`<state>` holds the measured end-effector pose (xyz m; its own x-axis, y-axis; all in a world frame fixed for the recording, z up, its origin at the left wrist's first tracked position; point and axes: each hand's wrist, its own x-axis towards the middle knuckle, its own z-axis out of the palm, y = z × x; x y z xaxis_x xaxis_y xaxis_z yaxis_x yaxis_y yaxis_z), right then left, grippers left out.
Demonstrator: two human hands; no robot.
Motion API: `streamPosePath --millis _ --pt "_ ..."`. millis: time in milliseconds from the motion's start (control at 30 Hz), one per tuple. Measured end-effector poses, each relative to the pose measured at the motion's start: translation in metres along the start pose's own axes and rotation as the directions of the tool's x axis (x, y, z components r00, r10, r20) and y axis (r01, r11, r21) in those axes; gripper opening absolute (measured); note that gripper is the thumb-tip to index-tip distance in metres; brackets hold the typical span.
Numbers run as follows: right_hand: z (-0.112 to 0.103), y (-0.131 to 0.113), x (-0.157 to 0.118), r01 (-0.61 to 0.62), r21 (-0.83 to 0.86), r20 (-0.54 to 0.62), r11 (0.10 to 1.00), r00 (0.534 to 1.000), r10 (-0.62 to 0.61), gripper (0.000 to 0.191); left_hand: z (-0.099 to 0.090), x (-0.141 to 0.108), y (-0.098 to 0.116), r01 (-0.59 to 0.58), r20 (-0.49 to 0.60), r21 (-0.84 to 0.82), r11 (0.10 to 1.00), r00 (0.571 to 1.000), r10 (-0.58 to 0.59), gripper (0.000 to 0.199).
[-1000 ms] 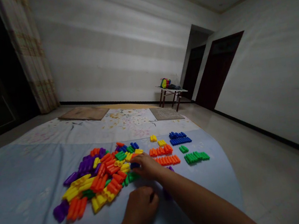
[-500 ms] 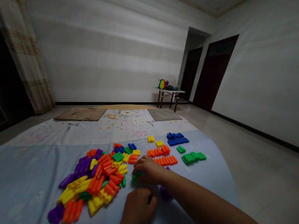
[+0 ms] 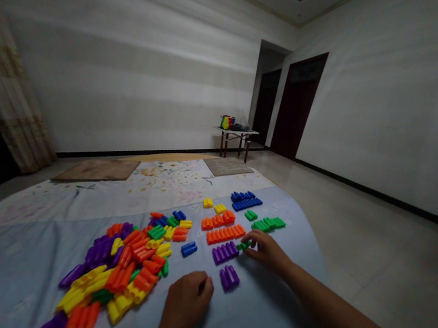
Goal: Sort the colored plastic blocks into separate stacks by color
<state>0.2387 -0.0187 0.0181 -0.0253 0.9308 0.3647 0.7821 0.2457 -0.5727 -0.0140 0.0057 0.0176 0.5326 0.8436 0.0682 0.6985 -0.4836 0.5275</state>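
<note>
Here's the right hand (image 3: 270, 253), right of the frame's lower centre, its fingers pinching a small green piece (image 3: 242, 246) right at the end of the purple row (image 3: 225, 253), with a purple cluster (image 3: 229, 278) just below and the orange row (image 3: 225, 234) just above! Over at lower centre, the left hand (image 3: 187, 296) rests on the cloth-covered counter (image 3: 273, 309), fingers curled in and bunched together, a blue piece (image 3: 189, 249) lying just above it. The jumbled multicoloured pile (image 3: 133, 253) sprawls across the lower left, while the green row (image 3: 268, 224) sits right of centre, above the right hand.
</note>
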Motion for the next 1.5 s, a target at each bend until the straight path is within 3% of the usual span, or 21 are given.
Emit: streamPosePath --millis 233,433,567,700,800,900,967,1100,1200,1300,1400,1500 --pt "-0.014 0.022 -0.032 0.034 -0.037 0.089 0.999 0.996 -0.03 0.05 -0.002 0.001 0.0 0.024 0.016 -0.024 0.999 1.0 -0.023 0.033" --pt "-0.02 0.019 -0.033 -0.038 -0.036 0.01 0.999 0.999 0.039 0.03 -0.001 0.001 -0.002 0.015 0.0 -0.042 0.999 1.0 -0.015 0.033" --pt "-0.014 0.018 -0.029 -0.11 -0.083 0.063 0.99 0.991 0.115 0.028 -0.001 0.002 -0.002 0.031 0.015 -0.03 0.999 0.999 -0.03 0.033" --pt "-0.013 0.022 -0.03 -0.096 -0.072 0.111 0.993 0.988 0.104 0.026 -0.001 0.003 -0.002 0.039 0.038 -0.017 0.999 0.999 -0.038 0.034" --pt "-0.014 0.022 -0.033 -0.101 -0.032 0.071 0.994 0.992 0.103 0.032 0.0 0.004 -0.004 0.031 0.039 -0.018 0.999 0.999 -0.03 0.034" --pt "-0.01 0.017 -0.037 -0.191 -0.025 -0.005 0.981 0.982 0.191 0.039 0.001 0.005 -0.005 0.03 0.043 -0.026 0.999 0.999 -0.029 0.035" --pt "-0.004 0.012 -0.04 -0.234 -0.061 -0.051 0.97 0.972 0.231 0.037 0.001 0.005 -0.006 0.028 0.049 -0.036 0.999 0.998 -0.026 0.035" --pt "0.001 0.011 -0.041 -0.208 -0.087 -0.116 0.974 0.973 0.198 0.028 0.001 0.005 -0.007 0.032 0.052 -0.049 0.998 0.998 -0.03 0.035" --pt "-0.012 0.027 -0.036 -0.231 -0.052 -0.226 0.971 0.95 0.214 0.031 -0.001 0.004 -0.005 0.042 0.053 -0.046 0.998 0.998 -0.04 0.034" --pt "-0.04 0.054 -0.024 -0.302 -0.061 -0.346 0.951 0.9 0.264 0.033 -0.003 0.004 -0.002 0.054 0.063 -0.036 0.998 0.997 -0.051 0.034" --pt "-0.065 0.081 -0.008 -0.397 -0.046 -0.372 0.917 0.859 0.353 0.032 -0.002 0.005 -0.002 0.061 0.071 -0.03 0.998 0.996 -0.059 0.035" --pt "-0.077 0.101 0.003 -0.457 -0.06 -0.367 0.887 0.837 0.406 0.03 0.001 0.006 -0.004 0.06 0.069 -0.026 0.998 0.996 -0.058 0.035"
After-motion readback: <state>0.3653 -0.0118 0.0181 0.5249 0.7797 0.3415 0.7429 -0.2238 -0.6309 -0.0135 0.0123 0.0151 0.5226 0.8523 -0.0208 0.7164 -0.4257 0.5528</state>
